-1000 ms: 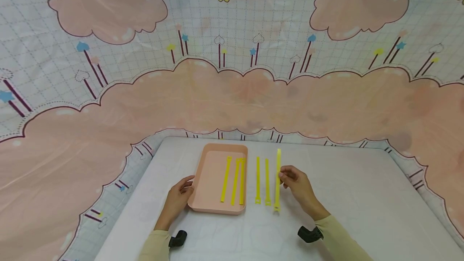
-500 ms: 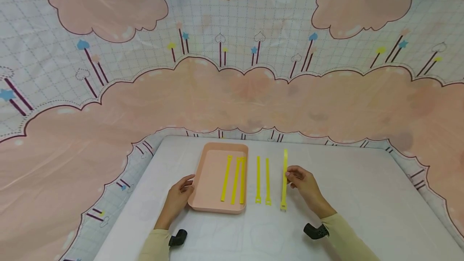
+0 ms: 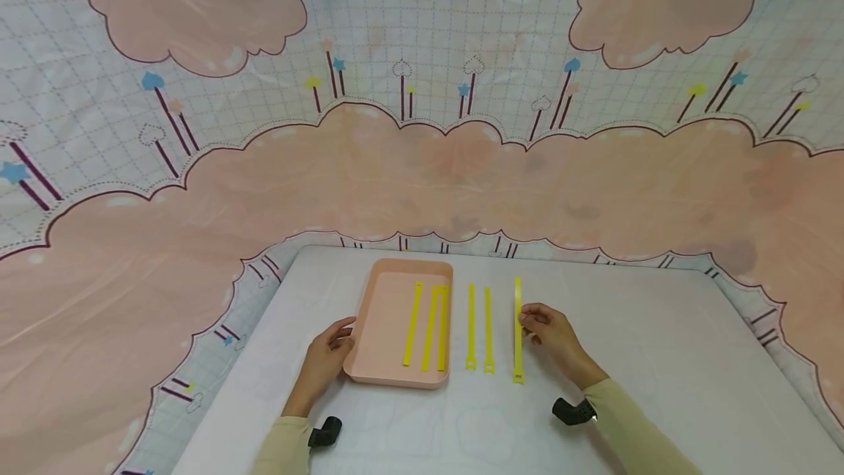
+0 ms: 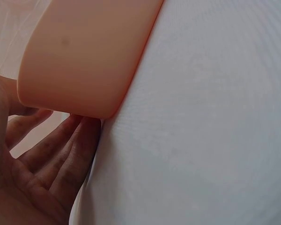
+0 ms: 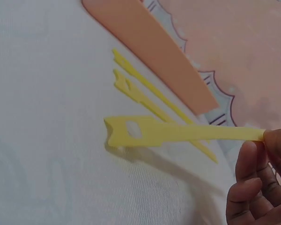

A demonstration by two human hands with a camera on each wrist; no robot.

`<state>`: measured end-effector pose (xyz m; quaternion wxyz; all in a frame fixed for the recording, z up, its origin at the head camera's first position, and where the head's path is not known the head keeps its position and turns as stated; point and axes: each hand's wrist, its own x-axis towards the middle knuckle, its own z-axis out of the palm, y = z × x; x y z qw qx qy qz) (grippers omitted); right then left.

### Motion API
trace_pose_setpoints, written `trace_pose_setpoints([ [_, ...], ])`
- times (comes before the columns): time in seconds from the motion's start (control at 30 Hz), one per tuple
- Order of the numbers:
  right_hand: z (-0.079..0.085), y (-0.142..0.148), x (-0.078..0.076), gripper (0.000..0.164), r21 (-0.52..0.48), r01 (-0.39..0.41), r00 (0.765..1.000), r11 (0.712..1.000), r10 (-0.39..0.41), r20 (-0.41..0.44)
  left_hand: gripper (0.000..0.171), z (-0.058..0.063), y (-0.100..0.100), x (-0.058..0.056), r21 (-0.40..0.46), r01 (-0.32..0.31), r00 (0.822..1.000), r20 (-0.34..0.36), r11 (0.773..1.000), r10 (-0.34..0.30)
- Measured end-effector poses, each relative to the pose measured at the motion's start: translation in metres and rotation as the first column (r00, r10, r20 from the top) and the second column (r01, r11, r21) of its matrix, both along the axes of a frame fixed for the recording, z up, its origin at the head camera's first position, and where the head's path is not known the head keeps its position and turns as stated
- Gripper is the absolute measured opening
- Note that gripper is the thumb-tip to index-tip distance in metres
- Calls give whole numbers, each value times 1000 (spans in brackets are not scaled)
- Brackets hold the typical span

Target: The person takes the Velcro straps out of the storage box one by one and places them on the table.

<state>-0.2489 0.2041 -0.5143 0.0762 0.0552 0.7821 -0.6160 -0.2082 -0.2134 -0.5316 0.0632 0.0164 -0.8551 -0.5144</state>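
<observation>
One yellow strap (image 3: 517, 347) farther from two others (image 3: 488, 328)

Can't see the whole tray (image 4: 79, 61) in the left wrist view, cut off up top. Can't see the far end of the held yellow strap (image 5: 183, 132) in the right wrist view, lost behind the right grip (image 5: 262, 187).
</observation>
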Motion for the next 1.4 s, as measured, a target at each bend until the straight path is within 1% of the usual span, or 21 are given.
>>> trace_pose_setpoints([
  [0.43, -7, 3, -11, 23, 64, -24, 999, 998, 25, -22, 42, -3, -1, -2, -12, 2, 1000, -4, 1000, -2],
  [0.6, -9, 3, -14, 21, 107, -26, 999, 994, 29, -27, 42, -3, -1, -2, -16, -6, 1000, 5, 1000, 6],
  [0.87, -14, 3, -16, 15, 224, -8, 995, 975, 31, -99, 42, -1, -1, -2, -18, -3, 1000, -3, 1000, 3],
  [1.1, -19, 3, -19, 16, 249, -2, 994, 968, 29, -106, 41, 1, 0, 0, -22, -3, 1000, -17, 1000, 3],
  [1.2, -20, 3, -19, 15, 269, 8, 992, 963, 26, -122, 41, 1, 0, 1, -22, -4, 1000, -21, 1000, 3],
  [1.4, -21, 1, -20, 12, 346, 37, 990, 938, 12, -139, 41, -1, -2, -1, -20, 0, 1000, -15, 1000, 0],
])
